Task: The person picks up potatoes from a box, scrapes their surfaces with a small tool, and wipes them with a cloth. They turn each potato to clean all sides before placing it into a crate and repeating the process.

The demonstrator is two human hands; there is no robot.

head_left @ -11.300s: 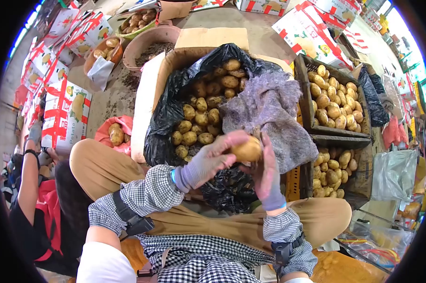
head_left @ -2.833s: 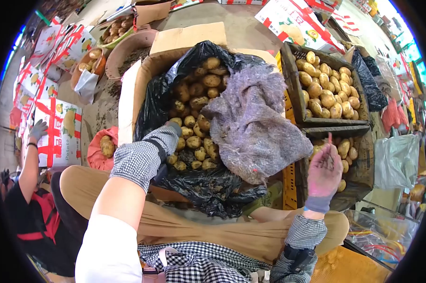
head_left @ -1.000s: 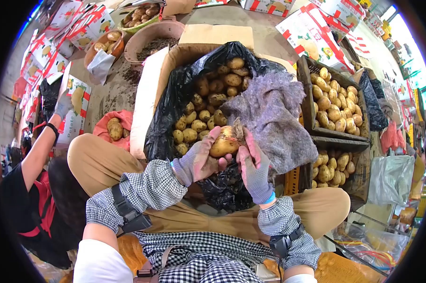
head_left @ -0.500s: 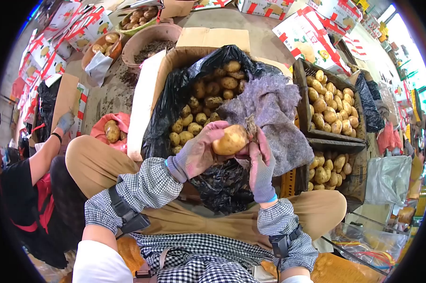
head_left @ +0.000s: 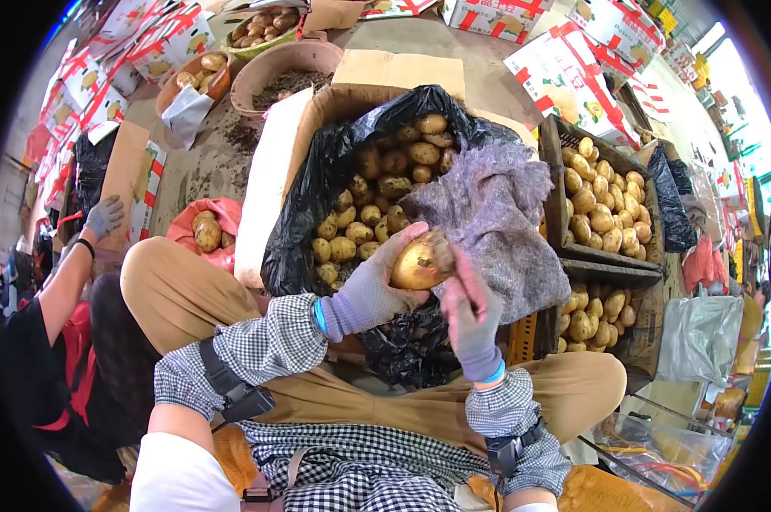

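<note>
A large yellow potato (head_left: 417, 263) rests in my gloved left hand (head_left: 373, 286), its fingers closed around it above the front of the lined box. My gloved right hand (head_left: 473, 311) is right beside the potato, fingers pinched together. A small, dirty grey-brown cloth (head_left: 441, 249) lies against the potato's right side at those fingers; motion blurs it partly. Beneath both hands, potatoes with soil on them (head_left: 360, 232) fill a carton lined with a black plastic bag (head_left: 296, 226). A fuzzy grey-purple cloth (head_left: 505, 230) drapes over the carton's right side.
Two dark crates (head_left: 611, 266) of cleaner potatoes stand at the right. On the left are a red bag (head_left: 228, 213) with potatoes, a pink tub (head_left: 247, 81) of soil and an orange bowl (head_left: 171, 96). Another person's gloved hand (head_left: 104, 217) touches cardboard at far left. Printed cartons (head_left: 565, 81) lie behind.
The potato has turned in my left hand and the small cloth has come over its right end. My right hand has shifted slightly down. The view has moved a little.
</note>
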